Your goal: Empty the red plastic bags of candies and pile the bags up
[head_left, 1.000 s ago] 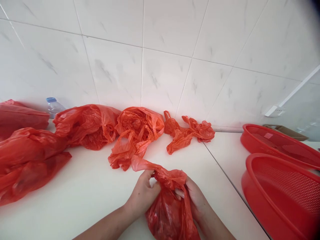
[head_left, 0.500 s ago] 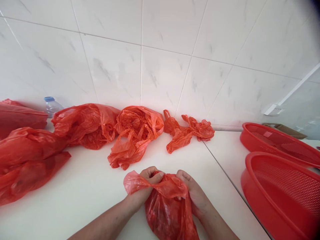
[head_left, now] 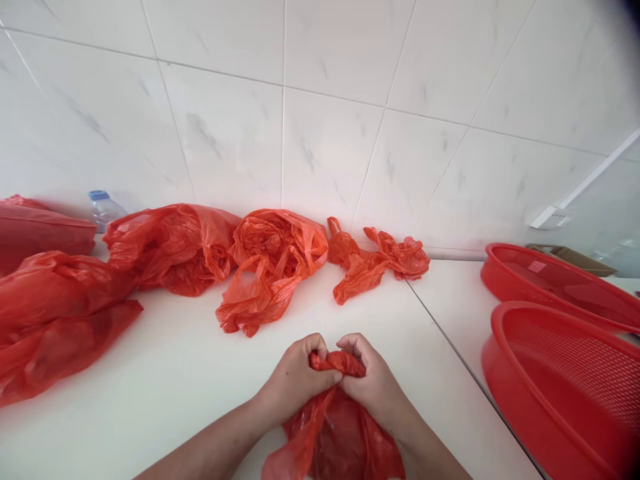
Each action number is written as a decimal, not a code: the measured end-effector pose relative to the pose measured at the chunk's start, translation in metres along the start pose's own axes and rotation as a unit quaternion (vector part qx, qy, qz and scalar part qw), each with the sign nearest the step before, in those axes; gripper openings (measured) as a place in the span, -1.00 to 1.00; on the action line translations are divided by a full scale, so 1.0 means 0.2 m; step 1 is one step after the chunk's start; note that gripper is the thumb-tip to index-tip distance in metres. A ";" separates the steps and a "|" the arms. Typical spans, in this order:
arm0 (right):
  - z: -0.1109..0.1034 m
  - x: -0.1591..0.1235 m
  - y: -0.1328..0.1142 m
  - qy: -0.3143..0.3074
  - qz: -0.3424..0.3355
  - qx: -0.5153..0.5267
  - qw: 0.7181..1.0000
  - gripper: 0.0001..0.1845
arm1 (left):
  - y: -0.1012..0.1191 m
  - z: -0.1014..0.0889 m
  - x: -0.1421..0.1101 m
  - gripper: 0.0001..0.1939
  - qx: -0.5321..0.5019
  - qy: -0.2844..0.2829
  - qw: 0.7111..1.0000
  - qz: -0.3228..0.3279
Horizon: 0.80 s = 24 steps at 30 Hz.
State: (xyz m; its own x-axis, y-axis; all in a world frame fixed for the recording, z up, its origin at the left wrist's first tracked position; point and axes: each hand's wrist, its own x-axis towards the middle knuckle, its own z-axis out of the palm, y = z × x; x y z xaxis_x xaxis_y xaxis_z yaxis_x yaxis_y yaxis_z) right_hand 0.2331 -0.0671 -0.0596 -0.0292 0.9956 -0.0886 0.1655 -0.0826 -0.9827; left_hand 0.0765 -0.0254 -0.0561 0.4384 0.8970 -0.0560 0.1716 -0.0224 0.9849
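A filled red plastic bag (head_left: 345, 433) stands at the front of the white table, its twisted neck between my two hands. My left hand (head_left: 300, 373) pinches the neck from the left, thumb laid across it. From the other side my right hand (head_left: 373, 380) grips the same neck, its fingers curled and its thumb close to the left thumb. Dark contents show faintly through the plastic, but I cannot make out what they are. One loose flap of the bag hangs down at the lower left.
Crumpled red plastic bags (head_left: 175, 250) line the tiled wall, with fuller ones (head_left: 55, 327) at the left. A clear bottle with a blue cap (head_left: 103, 208) stands behind them. Two red mesh baskets (head_left: 500, 360) are at the right, beyond a table seam. A cardboard box (head_left: 575, 259) lies behind them.
My hands have come closer together over the bag's neck, which is now gathered and twisted. The loose flap has gone from above my left wrist to the lower left.
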 end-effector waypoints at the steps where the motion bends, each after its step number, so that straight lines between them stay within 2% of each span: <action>1: 0.01 0.00 0.00 0.013 0.000 -0.032 0.999 -0.67 | 0.01 0.01 -0.01 -0.73 0.015 0.007 1.000 0.005; 6: 0.01 0.03 0.03 0.088 -0.040 -0.137 0.986 -0.69 | 0.01 0.05 -0.03 -0.77 0.072 -0.002 0.997 0.029; 8: 0.00 0.04 0.06 0.119 -0.060 -0.148 0.980 -0.69 | 0.00 0.06 -0.03 -0.77 0.081 -0.013 0.996 0.040; 11: -0.01 0.05 0.10 0.129 -0.043 -0.131 0.982 -0.64 | 0.00 0.07 -0.05 -0.78 0.087 -0.030 0.994 0.062; 15: 0.00 0.04 0.10 0.079 -0.036 -0.084 0.993 -0.65 | -0.01 0.06 -0.06 -0.81 0.122 -0.039 0.987 0.101; 20: -0.02 0.03 0.03 -0.012 -0.013 0.034 0.999 -0.53 | -0.02 0.03 -0.06 -0.77 0.183 -0.027 0.969 0.166; 22: -0.04 0.02 0.02 -0.049 0.016 0.114 0.992 -0.56 | -0.03 0.02 -0.06 -0.75 0.211 -0.021 0.959 0.188; 24: -0.06 0.03 0.02 -0.058 0.035 0.208 0.976 -0.67 | -0.03 0.01 -0.05 -0.74 0.237 -0.015 0.949 0.207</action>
State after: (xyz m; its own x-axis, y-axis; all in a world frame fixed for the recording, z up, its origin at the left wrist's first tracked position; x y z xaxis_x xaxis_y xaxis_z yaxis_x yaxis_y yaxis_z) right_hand 0.2450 -0.0617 -0.0615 -0.1472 0.9775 -0.1511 -0.2428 -0.1838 -0.9525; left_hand 0.0732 -0.0362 -0.0614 0.5791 0.7553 0.3069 0.3545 -0.5724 0.7394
